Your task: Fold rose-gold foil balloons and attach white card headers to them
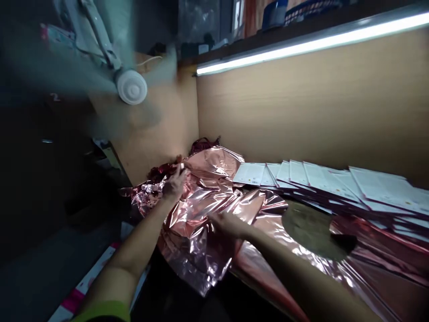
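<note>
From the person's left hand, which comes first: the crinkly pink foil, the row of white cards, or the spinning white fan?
1. Crinkly rose-pink foil sheets: under the left hand, touched by its fingers.
2. White spinning fan: above, slightly left.
3. Fanned row of white cards: far right, along the wooden wall.

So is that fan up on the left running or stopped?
Running. The fan has blades smeared into a pale blur around its sharp white hub.

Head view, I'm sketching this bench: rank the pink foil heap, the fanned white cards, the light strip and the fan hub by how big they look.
1. pink foil heap
2. fanned white cards
3. light strip, long but thin; unsure against the cards
4. fan hub, though it hangs nearer the camera
</note>
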Available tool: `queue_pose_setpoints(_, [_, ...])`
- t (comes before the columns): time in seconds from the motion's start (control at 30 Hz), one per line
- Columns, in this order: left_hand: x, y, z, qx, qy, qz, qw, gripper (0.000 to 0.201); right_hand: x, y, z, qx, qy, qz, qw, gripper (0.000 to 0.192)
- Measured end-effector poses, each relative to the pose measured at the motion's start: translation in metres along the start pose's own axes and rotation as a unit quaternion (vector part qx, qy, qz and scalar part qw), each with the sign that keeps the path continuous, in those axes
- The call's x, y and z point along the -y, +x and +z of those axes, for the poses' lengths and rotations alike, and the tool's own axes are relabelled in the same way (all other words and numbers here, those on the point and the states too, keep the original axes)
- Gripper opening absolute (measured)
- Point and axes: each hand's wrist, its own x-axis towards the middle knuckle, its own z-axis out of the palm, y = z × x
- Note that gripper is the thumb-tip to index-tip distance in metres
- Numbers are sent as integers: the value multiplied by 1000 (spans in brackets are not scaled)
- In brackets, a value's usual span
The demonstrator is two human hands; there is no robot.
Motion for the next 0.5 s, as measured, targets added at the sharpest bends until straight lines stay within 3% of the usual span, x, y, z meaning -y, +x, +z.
queue_pose_setpoints(0.03, [-13, -2, -7, -31, -14, 115, 993, 43, 5, 8, -20, -14, 58, 25, 998, 83])
queue_pose_setpoints(0.07, [-28, -6, -13, -62, -24, 242, 968, 42, 10, 16, -40, -34, 120, 38, 991, 82])
queue_pose_setpoints(0.13, [-59, -18, -22, -113, -28, 446, 887, 41, 19, 30, -77, -67, 287, 63, 953, 71])
queue_pose_setpoints(0.17, [-73, -25, -27, -125, -25, 502, 856, 41, 22, 34, -91, -89, 343, 75, 932, 60])
queue_pose_setpoints(0.23, [-94, -40, -36, -144, -22, 548, 824, 39, 26, 34, -110, -138, 377, 100, 910, 38])
queue_pose_setpoints(0.3, [-104, -54, -47, -170, -44, 520, 836, 38, 27, 22, -119, -206, 363, 98, 904, 29])
queue_pose_setpoints(0.33, [-105, -61, -54, -185, -70, 471, 859, 40, 27, 12, -121, -247, 359, 76, 897, 29])
queue_pose_setpoints(0.4, [-103, -75, -65, -191, -164, 308, 918, 60, 23, -10, -126, -339, 358, 10, 870, 31])
queue_pose_setpoints(0.47, [-98, -87, -71, -114, -303, 121, 938, 83, 19, -28, -129, -396, 350, -30, 848, 34])
queue_pose_setpoints(0.5, [-96, -92, -72, -43, -381, 50, 922, 90, 17, -33, -130, -399, 343, -24, 850, 34])
